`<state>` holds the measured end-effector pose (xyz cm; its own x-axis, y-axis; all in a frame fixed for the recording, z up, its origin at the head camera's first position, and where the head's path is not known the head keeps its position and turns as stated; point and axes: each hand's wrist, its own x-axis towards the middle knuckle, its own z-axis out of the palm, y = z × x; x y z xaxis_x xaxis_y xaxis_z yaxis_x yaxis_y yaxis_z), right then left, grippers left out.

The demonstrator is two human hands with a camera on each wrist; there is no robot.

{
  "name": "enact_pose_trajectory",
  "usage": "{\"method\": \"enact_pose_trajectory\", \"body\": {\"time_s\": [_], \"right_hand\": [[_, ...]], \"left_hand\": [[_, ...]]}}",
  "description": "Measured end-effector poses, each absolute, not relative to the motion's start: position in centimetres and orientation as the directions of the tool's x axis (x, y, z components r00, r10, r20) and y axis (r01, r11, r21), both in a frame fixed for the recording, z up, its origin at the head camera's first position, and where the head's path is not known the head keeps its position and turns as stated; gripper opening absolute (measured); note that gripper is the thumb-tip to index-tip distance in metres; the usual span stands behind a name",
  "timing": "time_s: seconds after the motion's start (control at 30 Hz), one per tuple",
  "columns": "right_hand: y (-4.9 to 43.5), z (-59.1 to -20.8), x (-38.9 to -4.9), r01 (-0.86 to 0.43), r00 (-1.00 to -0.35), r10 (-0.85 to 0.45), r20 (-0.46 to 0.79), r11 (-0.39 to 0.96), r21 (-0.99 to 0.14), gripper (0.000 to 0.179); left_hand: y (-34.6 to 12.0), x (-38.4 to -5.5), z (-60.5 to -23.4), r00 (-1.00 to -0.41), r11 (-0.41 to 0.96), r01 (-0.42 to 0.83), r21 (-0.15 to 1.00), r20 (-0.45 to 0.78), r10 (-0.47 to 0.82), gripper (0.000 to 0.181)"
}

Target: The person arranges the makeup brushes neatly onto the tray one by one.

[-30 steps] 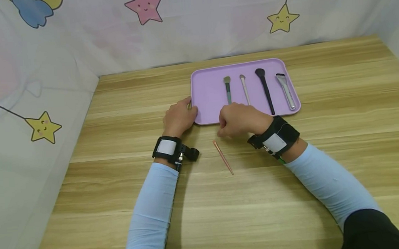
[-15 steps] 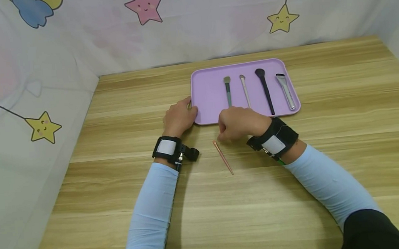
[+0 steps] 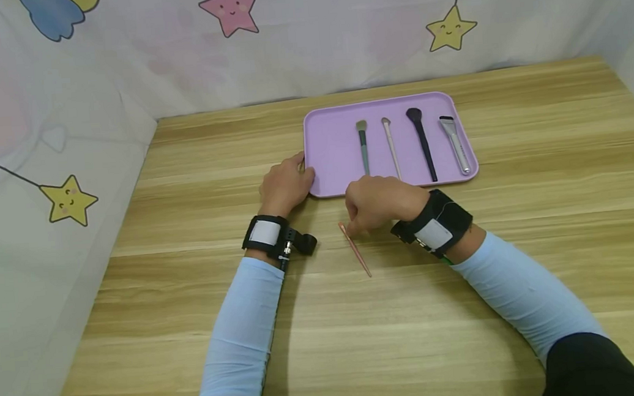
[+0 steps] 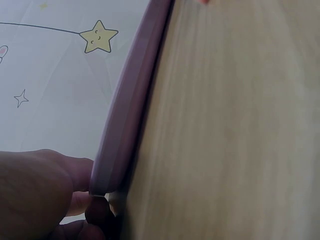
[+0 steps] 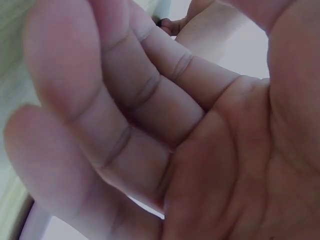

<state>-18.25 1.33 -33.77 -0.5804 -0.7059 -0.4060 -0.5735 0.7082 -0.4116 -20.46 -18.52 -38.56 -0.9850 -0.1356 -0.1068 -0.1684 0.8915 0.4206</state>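
Note:
My left hand (image 3: 285, 188) holds the near left corner of a lilac tray (image 3: 330, 154). In the left wrist view its thumb lies on the rim of the tray (image 4: 127, 100), with other fingers below. A slim pink makeup brush (image 3: 357, 254) lies on the table in front of the tray. My right hand (image 3: 380, 201) is over the tray's near edge, its fingertips right at the pink brush's upper end. Seen from the right wrist, the palm of the right hand (image 5: 150, 125) holds nothing and its fingers are loosely bent; the pink brush is hidden there.
Side by side in the tray lie a green-handled brush (image 3: 363, 145), a thin white brush (image 3: 391, 144), a black brush (image 3: 422, 144) and a silver flat brush (image 3: 455, 145). A star-printed white curtain (image 3: 307, 51) hangs behind the wooden table (image 3: 208, 144).
My right hand has come slightly nearer to me, down to the pink brush's end, baring more of the green and white brush handles. My left hand and the tray have stayed in place.

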Motion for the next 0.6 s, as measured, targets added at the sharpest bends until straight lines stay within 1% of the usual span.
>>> {"method": "enact_pose_trajectory", "body": {"time_s": [0.3,0.6], "right_hand": [[1.06,-34.05,-17.92,-0.571,-0.577,-0.697,-0.426,0.717,-0.399,0.026],[0.75,-34.31,-17.81,-0.583,-0.559,-0.691,-0.458,0.72,-0.376,0.019]], "left_hand": [[-18.45,-20.49,-38.5,-0.985,0.89,-0.171,0.423,-0.11,-0.136,0.056],[-18.53,-20.46,-38.5,-0.985,0.891,-0.171,0.421,-0.108,-0.138,0.056]]}}
